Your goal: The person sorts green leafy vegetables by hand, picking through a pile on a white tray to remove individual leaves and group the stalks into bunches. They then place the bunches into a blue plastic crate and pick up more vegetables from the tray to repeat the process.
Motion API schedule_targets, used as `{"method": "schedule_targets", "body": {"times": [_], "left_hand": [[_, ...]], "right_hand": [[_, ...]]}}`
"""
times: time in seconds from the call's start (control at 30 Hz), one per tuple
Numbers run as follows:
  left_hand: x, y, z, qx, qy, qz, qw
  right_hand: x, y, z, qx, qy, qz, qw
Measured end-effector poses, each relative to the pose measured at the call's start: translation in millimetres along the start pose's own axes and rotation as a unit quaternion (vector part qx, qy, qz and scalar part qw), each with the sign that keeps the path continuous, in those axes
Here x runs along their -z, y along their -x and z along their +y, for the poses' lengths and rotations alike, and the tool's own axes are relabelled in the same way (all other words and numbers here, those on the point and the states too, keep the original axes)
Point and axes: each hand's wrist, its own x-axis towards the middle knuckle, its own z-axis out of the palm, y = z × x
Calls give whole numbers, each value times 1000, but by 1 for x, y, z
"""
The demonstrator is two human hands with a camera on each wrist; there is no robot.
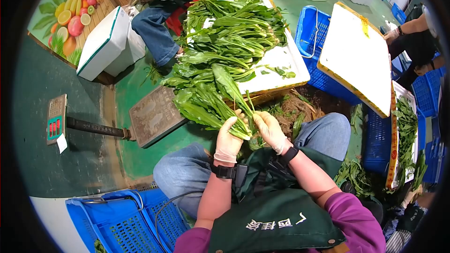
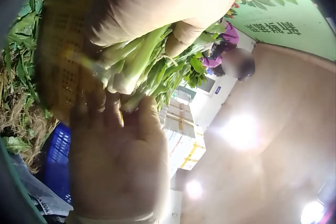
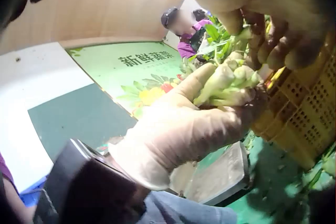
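Observation:
My gloved left hand [image 1: 228, 141] grips a bunch of long-leaved greens [image 1: 199, 107] around its pale stem ends, the leaves fanning out away from me. Beside it, my gloved right hand [image 1: 270, 131] pinches the stem of a single long leaf [image 1: 226, 82] close to the bunch. In the left wrist view, the cut-looking stem ends [image 2: 128, 74] sit between the left hand [image 2: 163, 8] above and the right hand [image 2: 121, 161] below. The right wrist view shows the left thumb over the stems [image 3: 226, 82], while curled right fingers [image 3: 278, 45] come in from the upper right.
A big heap of greens [image 1: 234, 23] lies on a white foam tray [image 1: 286, 61] in front. Left of it is a platform scale [image 1: 157, 110]. Root trimmings [image 1: 300, 107] lie below the tray. Blue crates [image 1: 122, 220] and foam boxes [image 1: 105, 42] stand around; other people work nearby.

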Motion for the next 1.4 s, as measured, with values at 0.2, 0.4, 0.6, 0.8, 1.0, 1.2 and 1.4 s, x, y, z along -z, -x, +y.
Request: {"method": "schedule_targets", "body": {"times": [0.2, 0.4, 0.6, 0.8, 1.0, 1.2, 1.4], "left_hand": [[2, -4, -7, -334, -365, 201, 846], [0, 7, 30, -249, -250, 249, 902], [-3, 7, 6, 44, -91, -21, 995], [-5, -1, -6, 19, -50, 10, 999], [-7, 4, -12, -137, -98, 60, 984], [-7, 7, -5, -103, -128, 31, 986], [-11, 6, -21, -81, -99, 14, 992]], "right_hand": [[13, -19, -21, -83, -79, 57, 992], [27, -21, -31, -194, -236, -6, 952], [15, 0, -40, -251, -368, -157, 881], [13, 7, -45, -249, -256, -93, 929], [21, 25, -16, -188, -56, -186, 963], [41, 17, -42, 14, 225, -50, 973], [25, -2, -63, -130, -38, -114, 984]]}}
